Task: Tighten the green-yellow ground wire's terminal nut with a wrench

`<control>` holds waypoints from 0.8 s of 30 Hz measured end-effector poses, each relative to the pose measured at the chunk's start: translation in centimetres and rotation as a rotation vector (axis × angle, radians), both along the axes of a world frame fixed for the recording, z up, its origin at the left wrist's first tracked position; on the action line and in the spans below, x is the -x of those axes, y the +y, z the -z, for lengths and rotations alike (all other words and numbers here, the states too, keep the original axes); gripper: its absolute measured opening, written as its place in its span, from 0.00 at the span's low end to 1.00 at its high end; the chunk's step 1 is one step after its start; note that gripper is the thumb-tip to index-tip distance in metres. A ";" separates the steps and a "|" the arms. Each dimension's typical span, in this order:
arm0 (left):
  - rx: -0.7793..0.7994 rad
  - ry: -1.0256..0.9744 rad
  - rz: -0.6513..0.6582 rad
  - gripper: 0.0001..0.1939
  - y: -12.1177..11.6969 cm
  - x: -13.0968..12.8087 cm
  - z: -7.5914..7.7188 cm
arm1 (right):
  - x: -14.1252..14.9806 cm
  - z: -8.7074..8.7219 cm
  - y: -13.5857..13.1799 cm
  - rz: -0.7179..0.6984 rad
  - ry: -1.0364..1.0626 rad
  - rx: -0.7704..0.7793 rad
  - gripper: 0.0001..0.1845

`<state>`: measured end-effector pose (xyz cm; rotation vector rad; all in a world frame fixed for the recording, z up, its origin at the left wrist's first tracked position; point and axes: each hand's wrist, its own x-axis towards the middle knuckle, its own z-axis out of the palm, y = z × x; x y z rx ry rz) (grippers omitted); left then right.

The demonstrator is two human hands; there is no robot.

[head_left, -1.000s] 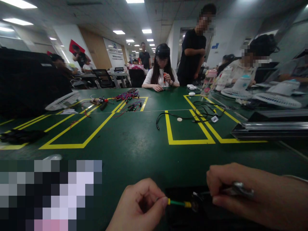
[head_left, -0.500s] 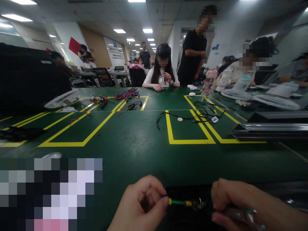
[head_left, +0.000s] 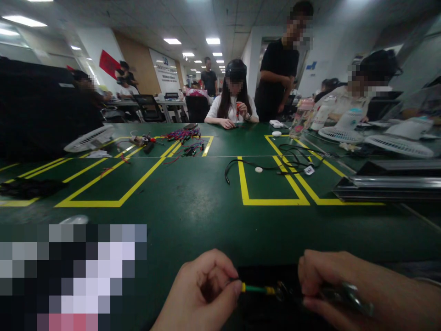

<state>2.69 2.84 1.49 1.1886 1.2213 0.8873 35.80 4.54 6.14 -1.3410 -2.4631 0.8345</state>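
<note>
My left hand (head_left: 201,292) pinches a short green wire (head_left: 255,289) between finger and thumb. The wire has yellow sleeves at both ends. My right hand (head_left: 336,285) grips a pair of metal pliers (head_left: 346,296), and their small jaws (head_left: 284,290) sit at the wire's far yellow end. I cannot tell whether the jaws bite on it, because the dark background and my fingers obscure the contact. A black mat (head_left: 268,276) lies beneath both hands.
The green workbench (head_left: 193,216) carries yellow tape outlines. A black cable (head_left: 275,168), a white disc, tangled coloured wires (head_left: 184,134), desk fans (head_left: 88,139) and a metal rail (head_left: 389,189) lie beyond. A seated person (head_left: 232,94) faces me. A pixelated patch (head_left: 72,276) covers the lower left.
My right hand and the pliers have shifted down and right since a second ago, bringing the jaws level with the wire's yellow end. My left hand has barely moved.
</note>
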 end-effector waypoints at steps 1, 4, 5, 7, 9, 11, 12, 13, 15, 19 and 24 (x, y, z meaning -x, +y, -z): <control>0.003 -0.004 -0.002 0.13 0.0 0.0 -0.1 | 0.3 -0.8 0.5 -0.020 -0.003 0.013 0.11; 0.011 -0.016 -0.013 0.14 0.1 -0.1 -0.4 | 0.9 -2.9 1.9 -0.096 -0.029 0.030 0.11; 0.013 -0.021 -0.016 0.14 0.1 -0.1 -0.4 | 1.1 -3.4 2.2 -0.124 -0.036 0.039 0.11; 0.015 -0.026 -0.018 0.14 0.1 -0.1 -0.6 | 1.3 -4.1 2.5 -0.175 -0.048 0.053 0.12; 0.018 -0.025 -0.016 0.15 0.1 -0.2 -0.7 | 1.3 -4.5 2.5 -0.223 -0.067 0.035 0.13; 0.024 -0.024 -0.016 0.15 0.1 -0.2 -0.8 | 1.4 -4.6 2.3 -0.270 -0.113 0.003 0.16; 0.028 -0.025 -0.020 0.16 0.1 -0.2 -0.8 | 1.5 -4.7 2.2 -0.296 -0.131 -0.013 0.17; 0.031 -0.028 -0.023 0.16 0.0 -0.2 -0.8 | 1.5 -4.7 2.2 -0.316 -0.139 -0.019 0.17; 0.030 -0.032 -0.028 0.17 0.0 -0.2 -0.8 | 1.4 -4.9 2.3 -0.306 -0.103 0.002 0.15; 0.009 -0.032 -0.011 0.14 0.0 0.0 -0.5 | 0.5 -4.5 2.3 -0.052 0.056 0.040 0.04; -0.005 -0.028 0.007 0.13 0.0 0.1 -0.5 | -1.8 -0.3 -0.4 0.232 0.194 0.039 0.15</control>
